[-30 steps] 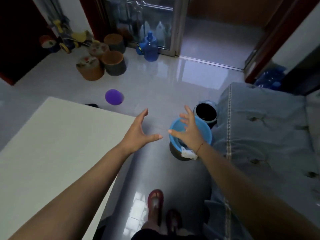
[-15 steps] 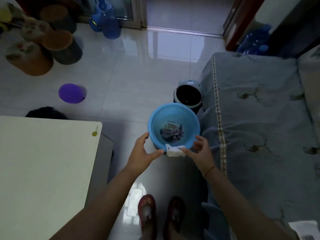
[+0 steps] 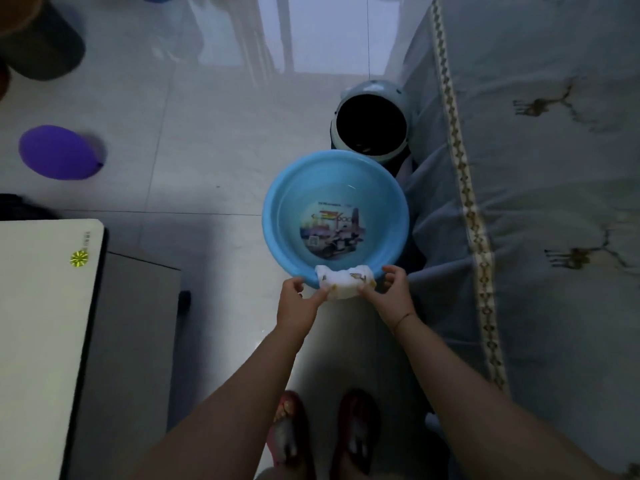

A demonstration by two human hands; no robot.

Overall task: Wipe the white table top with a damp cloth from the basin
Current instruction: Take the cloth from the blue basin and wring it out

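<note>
A blue plastic basin (image 3: pixel 391 188) with a picture printed on its bottom stands on the tiled floor in front of me. A white cloth (image 3: pixel 344 282) hangs folded over its near rim. My left hand (image 3: pixel 298 302) pinches the cloth's left end between thumb and fingers. On the other end, my right hand (image 3: pixel 391 289) pinches it the same way. The white table top (image 3: pixel 38 327) lies at the left, apart from both hands.
A grey-blue covered sofa (image 3: pixel 540 202) fills the right side, right beside the basin. A small bin (image 3: pixel 372 126) with a dark opening stands just beyond the basin. A purple balloon (image 3: pixel 57 152) lies on the floor at left. My feet in red slippers (image 3: pixel 325 431) are below.
The view has tilted down and closer to the basin. Both hands moved from open reaches beside the rim to pinching the cloth's two ends.
</note>
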